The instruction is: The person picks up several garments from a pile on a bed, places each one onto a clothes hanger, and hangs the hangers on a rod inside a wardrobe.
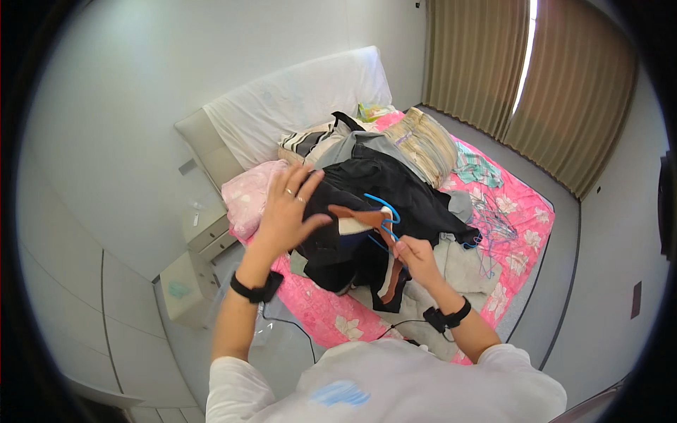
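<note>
Blue hanger (395, 209): thin, hook end away from wearer, pinched in right hand (417, 262), partly hidden by garment (361, 216). Garment: dark, brown-and-cream trim, rumpled, bunched around hanger, over bed (537, 217).

a narrow white strip of daylight (525, 60) is glaring, overexposed, between two tan pleated fabric curtains (465, 63) at upper right; soft, even light is brightening the pale grey walls (127, 113). the heaped black cloth garments (377, 170) are losing detail in shadow. fisheye distortion is curving straight edges, and a black circular vignette is masking the corners.
</note>
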The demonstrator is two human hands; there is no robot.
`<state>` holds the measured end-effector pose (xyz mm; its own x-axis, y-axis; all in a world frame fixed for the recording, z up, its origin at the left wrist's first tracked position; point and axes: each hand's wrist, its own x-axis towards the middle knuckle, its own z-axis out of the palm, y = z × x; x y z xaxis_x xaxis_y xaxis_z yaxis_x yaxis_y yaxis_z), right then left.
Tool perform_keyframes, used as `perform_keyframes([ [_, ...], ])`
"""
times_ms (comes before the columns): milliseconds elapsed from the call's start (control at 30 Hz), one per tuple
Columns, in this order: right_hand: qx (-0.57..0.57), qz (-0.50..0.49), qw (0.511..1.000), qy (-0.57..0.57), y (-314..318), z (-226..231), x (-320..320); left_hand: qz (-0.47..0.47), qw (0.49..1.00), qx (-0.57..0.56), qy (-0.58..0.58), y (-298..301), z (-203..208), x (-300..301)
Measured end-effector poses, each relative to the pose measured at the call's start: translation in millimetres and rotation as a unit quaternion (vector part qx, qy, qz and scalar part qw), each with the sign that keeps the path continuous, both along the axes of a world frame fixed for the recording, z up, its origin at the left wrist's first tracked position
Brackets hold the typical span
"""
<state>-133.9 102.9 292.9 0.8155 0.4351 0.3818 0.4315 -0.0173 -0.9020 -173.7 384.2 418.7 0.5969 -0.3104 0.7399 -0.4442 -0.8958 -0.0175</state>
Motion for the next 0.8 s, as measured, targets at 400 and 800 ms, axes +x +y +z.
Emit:
perform_keyframes([
  [400, 0.221, -0.244, 0.944, 0.026, -32.7, -42.3, 2.3, 0.020, 0.994, -0.091, 0.059, 74.8, -51.5, 21.1],
  [800, -0.042, -0.245, 0.966, 0.067, 14.7, -76.6, -11.6, 0.020, 0.985, -0.165, 0.045, 126.7, -34.1, -40.9],
])
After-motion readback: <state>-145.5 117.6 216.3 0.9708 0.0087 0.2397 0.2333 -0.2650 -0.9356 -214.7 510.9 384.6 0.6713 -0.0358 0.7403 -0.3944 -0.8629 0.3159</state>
